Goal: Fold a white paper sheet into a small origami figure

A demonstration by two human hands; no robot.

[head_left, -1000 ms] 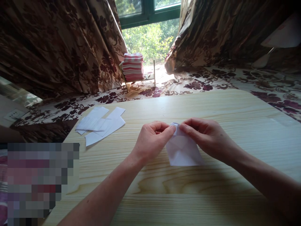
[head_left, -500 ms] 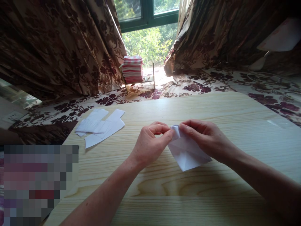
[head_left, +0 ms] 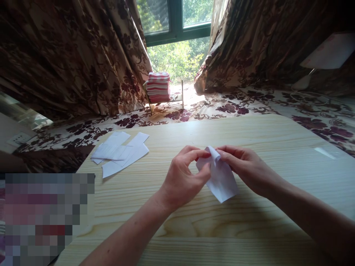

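one paper (head_left: 223, 184) — white, its top edge curled over — was between the left hand (head_left: 180, 177) and the right hand (head_left: 246, 168), above the middle of the desk (head_left: 124, 207). the right hand was pinching the right end of the curl between thumb and forefinger. the left hand was partly spread: its forefinger touched the paper by the curl, its thumb stood apart from that finger at the front, and the other fingers went partly out of sight. whether the paper's low corner met the desk could not be told.

several slips (head_left: 119, 151) lay overlapping on the far left part of the desk, well apart from both hands. past the desk, a floral cover (head_left: 235, 108) was spread below the window (head_left: 177, 36), and a small rack (head_left: 182, 95) on it carried stacked cloths (head_left: 158, 87) — red and white. curtains (head_left: 111, 55) hung on both sides. a lamp (head_left: 327, 51) stood at the far right.
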